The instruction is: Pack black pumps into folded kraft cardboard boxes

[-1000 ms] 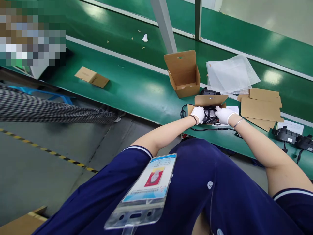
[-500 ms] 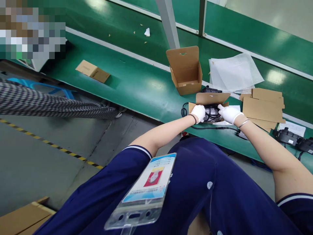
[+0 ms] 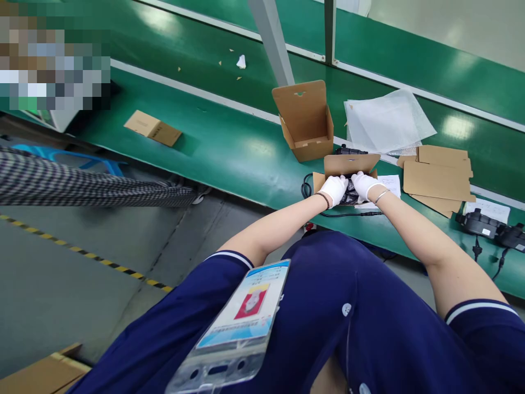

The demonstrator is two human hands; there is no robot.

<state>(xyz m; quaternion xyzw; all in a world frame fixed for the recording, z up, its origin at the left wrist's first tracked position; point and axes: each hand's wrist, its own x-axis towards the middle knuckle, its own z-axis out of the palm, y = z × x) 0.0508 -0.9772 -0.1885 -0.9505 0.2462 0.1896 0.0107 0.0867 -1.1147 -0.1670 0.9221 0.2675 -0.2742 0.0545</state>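
Observation:
An open cardboard box (image 3: pixel 351 163) with its flap raised stands at the bench's front edge. Inside it lies a coiled black cable (image 3: pixel 348 198) over something in clear bubble wrap. My left hand (image 3: pixel 334 189), in a white glove, reaches into the box's left side with its fingers closed on the cable. Gloved in white too, my right hand (image 3: pixel 363 185) presses into the right side, fingers curled at the coil. The fingertips of both are partly hidden. A loop of cable hangs out on the left, and a lead (image 3: pixel 348 214) runs along the front.
Behind stands another open box (image 3: pixel 305 123). Bubble bags (image 3: pixel 389 121), flat cardboard pieces (image 3: pixel 437 175) and black devices (image 3: pixel 478 223) lie to the right. A closed small box (image 3: pixel 152 128) is on the left, with a person's checked sleeve (image 3: pixel 82 178) nearby. A grey post (image 3: pixel 273 41) rises behind.
My right hand has moved left and inward over the coil, closer to my left hand. My left hand stays at the box's left side. The view has shifted slightly.

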